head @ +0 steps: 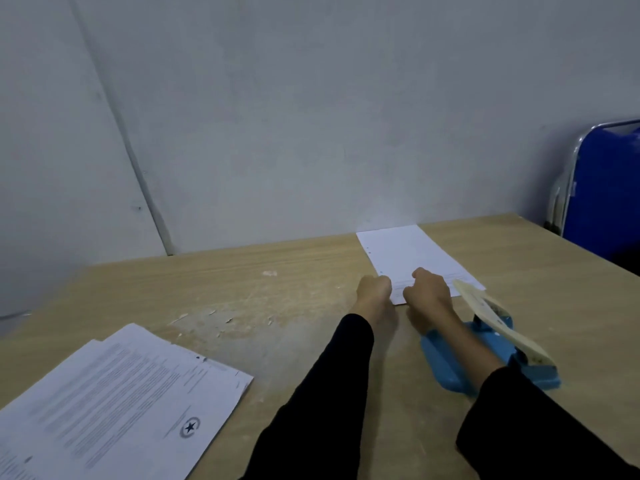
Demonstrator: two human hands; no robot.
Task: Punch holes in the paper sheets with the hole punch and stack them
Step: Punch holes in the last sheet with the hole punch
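Wooden table (277,271) butting against wall at 12 o'clock, wide bare middle. Unpunched stack (114,403) overhanging near edge at 8 o'clock. Punched sheet (408,254) lying at 1 o'clock, far edge touching wall. Blue hole punch (485,358) sitting at 4 o'clock, lever raised. Left hand (375,289) and right hand (429,289) curling closed, pinching sheet's near edge.

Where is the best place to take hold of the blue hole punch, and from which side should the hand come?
Probably the cream lever of the hole punch: it stands raised and tilted over the blue base, so a grip can close on it. Come from above and from the person's right, because the right forearm crosses the punch's left part. The flat base offers less to hold.
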